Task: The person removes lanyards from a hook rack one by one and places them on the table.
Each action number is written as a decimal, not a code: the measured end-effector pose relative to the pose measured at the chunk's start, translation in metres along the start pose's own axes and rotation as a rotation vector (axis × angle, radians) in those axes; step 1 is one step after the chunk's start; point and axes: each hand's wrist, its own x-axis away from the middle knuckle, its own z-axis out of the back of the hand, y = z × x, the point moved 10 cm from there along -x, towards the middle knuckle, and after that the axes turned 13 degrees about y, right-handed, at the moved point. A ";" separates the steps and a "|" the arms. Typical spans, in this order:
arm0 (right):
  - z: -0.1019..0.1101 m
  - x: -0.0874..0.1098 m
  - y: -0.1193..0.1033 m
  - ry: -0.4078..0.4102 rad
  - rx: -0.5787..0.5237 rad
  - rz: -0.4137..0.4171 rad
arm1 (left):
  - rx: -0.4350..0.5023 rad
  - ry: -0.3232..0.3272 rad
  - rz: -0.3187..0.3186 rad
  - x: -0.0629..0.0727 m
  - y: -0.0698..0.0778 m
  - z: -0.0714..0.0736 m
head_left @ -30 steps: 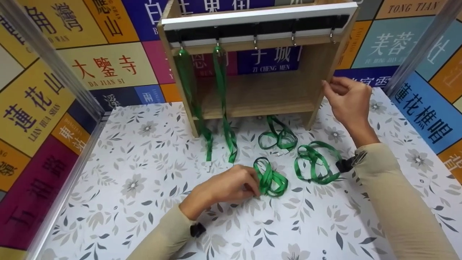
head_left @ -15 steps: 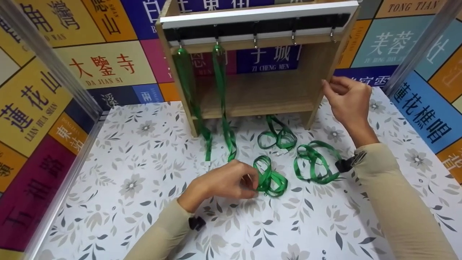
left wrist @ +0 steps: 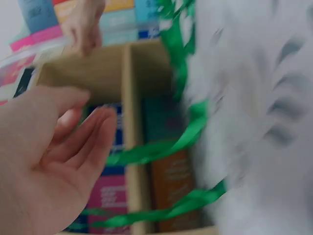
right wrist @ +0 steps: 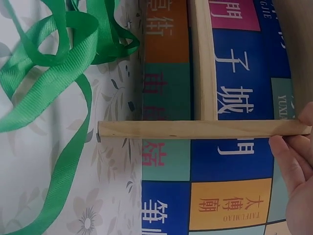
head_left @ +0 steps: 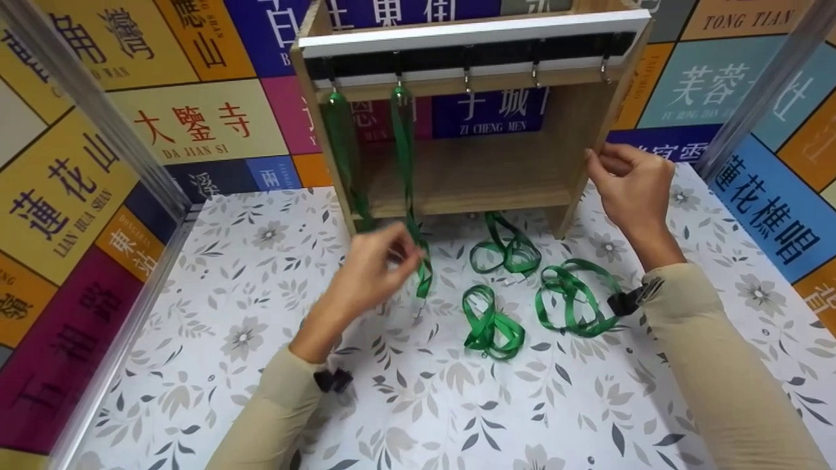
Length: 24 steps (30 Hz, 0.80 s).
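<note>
My left hand (head_left: 369, 271) is raised in front of two green lanyards hanging from hooks, the left lanyard (head_left: 341, 147) and the right lanyard (head_left: 403, 143). In the left wrist view its fingers curve loosely, with nothing visible between them and the thumb. It overlaps the lower lanyard ends in the head view; whether it touches them I cannot tell. My right hand (head_left: 637, 186) pinches the front edge of the right side panel of the wooden rack (head_left: 483, 170), as the right wrist view also shows. Three looped green lanyards lie on the table: a front one (head_left: 482, 331), a back one (head_left: 520, 262) and a right one (head_left: 568, 281).
A black strip (head_left: 496, 59) with several metal hooks runs along the rack's top front; the middle hook (head_left: 467, 81) and those right of it bear no lanyard. A floral cloth (head_left: 215, 378) covers the table. Printed panels (head_left: 196, 124) stand behind and at the sides.
My left hand has left the front looped lanyard and moved up and left to the hanging lanyards. The right hand keeps its place at the rack. The head view has shifted slightly.
</note>
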 end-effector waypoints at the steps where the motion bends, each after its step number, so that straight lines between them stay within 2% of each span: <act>1: 0.000 0.000 0.001 -0.002 0.005 -0.006 | -0.016 0.073 -0.009 -0.007 0.001 0.014; 4: -0.002 0.001 0.003 -0.012 0.017 -0.026 | -0.050 0.285 -0.033 -0.025 0.006 0.052; 6: -0.003 0.002 0.003 -0.017 0.018 -0.029 | -0.050 0.404 -0.036 -0.035 0.009 0.071; 8: -0.003 0.003 0.004 -0.020 0.017 -0.037 | -0.034 0.498 -0.053 -0.044 0.013 0.084; 10: -0.003 0.003 0.005 -0.018 0.018 -0.041 | -0.013 0.563 -0.081 -0.053 0.019 0.089; 14: -0.001 0.003 0.006 -0.008 0.032 -0.044 | 0.020 0.630 -0.163 -0.073 0.034 0.088; 17: 0.001 0.003 0.005 0.005 0.033 -0.032 | 0.001 0.656 -0.207 -0.087 0.045 0.084; 21: 0.002 0.002 0.003 0.023 0.029 -0.016 | -0.079 0.670 -0.202 -0.106 0.054 0.082; 24: 0.000 0.002 0.000 0.021 0.033 -0.013 | -0.130 0.647 -0.163 -0.117 0.058 0.083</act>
